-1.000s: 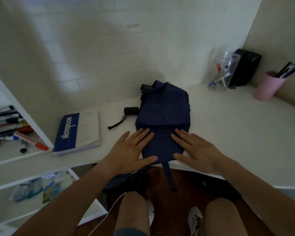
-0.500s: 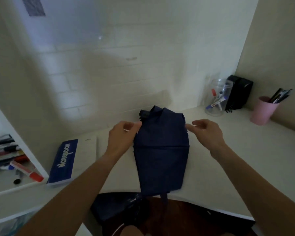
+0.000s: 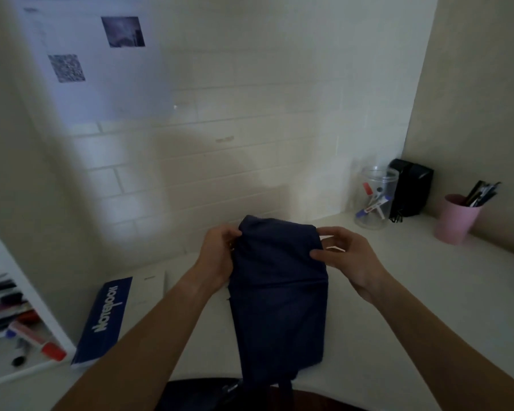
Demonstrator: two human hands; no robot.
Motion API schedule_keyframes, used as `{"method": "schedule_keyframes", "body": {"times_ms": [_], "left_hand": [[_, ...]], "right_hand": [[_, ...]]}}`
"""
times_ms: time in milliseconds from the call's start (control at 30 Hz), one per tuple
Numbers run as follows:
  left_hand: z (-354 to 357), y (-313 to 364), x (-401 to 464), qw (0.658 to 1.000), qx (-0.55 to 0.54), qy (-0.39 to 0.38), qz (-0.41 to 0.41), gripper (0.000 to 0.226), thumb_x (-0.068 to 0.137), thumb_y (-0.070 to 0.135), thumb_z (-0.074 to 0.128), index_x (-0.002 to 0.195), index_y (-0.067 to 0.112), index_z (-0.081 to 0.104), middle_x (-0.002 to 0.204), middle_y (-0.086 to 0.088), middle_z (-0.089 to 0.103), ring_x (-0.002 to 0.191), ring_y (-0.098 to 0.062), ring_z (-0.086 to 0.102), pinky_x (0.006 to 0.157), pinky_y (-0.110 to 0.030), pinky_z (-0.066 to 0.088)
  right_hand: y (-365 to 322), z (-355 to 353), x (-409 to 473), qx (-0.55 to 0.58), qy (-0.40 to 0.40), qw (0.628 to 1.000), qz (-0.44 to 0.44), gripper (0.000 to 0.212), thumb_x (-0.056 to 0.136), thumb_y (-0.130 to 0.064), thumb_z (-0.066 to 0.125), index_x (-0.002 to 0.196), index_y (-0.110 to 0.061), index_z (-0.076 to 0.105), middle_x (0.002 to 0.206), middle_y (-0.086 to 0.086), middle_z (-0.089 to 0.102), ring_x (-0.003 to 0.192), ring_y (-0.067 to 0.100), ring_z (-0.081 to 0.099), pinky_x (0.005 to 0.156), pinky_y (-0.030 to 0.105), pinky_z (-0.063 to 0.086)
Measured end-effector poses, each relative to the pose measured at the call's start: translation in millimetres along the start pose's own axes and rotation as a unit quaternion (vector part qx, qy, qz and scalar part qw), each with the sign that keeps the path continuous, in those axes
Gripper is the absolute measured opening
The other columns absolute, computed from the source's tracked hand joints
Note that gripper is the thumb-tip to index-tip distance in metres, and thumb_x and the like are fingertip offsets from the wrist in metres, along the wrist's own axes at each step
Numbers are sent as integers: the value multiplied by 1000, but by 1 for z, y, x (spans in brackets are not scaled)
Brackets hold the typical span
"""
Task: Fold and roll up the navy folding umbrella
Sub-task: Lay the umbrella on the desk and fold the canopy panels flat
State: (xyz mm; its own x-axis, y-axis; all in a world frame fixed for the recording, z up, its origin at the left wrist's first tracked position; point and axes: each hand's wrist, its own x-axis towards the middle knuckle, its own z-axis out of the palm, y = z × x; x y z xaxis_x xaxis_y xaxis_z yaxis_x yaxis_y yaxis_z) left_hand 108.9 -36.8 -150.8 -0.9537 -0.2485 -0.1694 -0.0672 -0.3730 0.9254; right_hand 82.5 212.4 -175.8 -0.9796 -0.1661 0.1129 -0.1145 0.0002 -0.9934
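Note:
The navy folding umbrella (image 3: 279, 295) lies flattened on the white desk (image 3: 413, 292), its cloth running from the desk's front edge toward the wall. My left hand (image 3: 217, 256) grips the cloth at its far left corner, fingers curled over the edge. My right hand (image 3: 347, 256) pinches the far right corner between thumb and fingers. The far end of the cloth is lifted off the desk between both hands. The handle and strap are hidden behind the cloth and my left hand.
A blue-and-white notebook (image 3: 113, 318) lies left of the umbrella. A clear jar of markers (image 3: 374, 200), a black box (image 3: 410, 191) and a pink pen cup (image 3: 454, 218) stand at the back right. A shelf with markers (image 3: 18, 336) is at the left.
Both hands left the near end, where they pressed flat, and moved to the far corners, taking hold and lifting them. The camera tilted upward.

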Motion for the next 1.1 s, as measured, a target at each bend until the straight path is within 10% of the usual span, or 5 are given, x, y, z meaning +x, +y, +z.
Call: {"method": "schedule_keyframes", "body": {"times_ms": [167, 367, 667, 1100], "left_hand": [[3, 5, -22, 990, 123, -65, -1, 32, 85, 45, 75, 95, 16, 81, 96, 0, 80, 91, -18, 73, 80, -32, 56], [-29, -12, -52, 991, 96, -81, 35, 25, 90, 17, 70, 110, 3, 77, 113, -10, 77, 107, -26, 71, 96, -37, 53], [-55, -71, -87, 975, 212, -20, 69, 17, 95, 28, 70, 99, 14, 78, 102, -3, 79, 98, -23, 73, 90, -40, 57], [-53, -90, -106, 981, 187, -29, 50, 15, 96, 20, 66, 103, 13, 77, 101, 2, 80, 92, -8, 74, 76, -17, 56]], "right_hand": [[-5, -1, -15, -22, -41, 999, -7, 64, 71, -4, 87, 124, -31, 65, 109, 12, 74, 95, 27, 72, 73, 23, 56], [-5, -4, -50, -41, -36, 998, -35, 48, 72, 5, 84, 113, -17, 73, 95, 24, 72, 88, 28, 71, 81, 31, 59], [28, 13, -95, 4, 23, 984, 177, 37, 78, -43, 81, 103, -16, 77, 96, 3, 71, 82, 19, 58, 75, 35, 48], [42, 33, -124, 92, 69, 981, 154, 28, 82, -9, 80, 107, -7, 68, 96, 16, 75, 66, 21, 72, 59, 26, 56]]}}
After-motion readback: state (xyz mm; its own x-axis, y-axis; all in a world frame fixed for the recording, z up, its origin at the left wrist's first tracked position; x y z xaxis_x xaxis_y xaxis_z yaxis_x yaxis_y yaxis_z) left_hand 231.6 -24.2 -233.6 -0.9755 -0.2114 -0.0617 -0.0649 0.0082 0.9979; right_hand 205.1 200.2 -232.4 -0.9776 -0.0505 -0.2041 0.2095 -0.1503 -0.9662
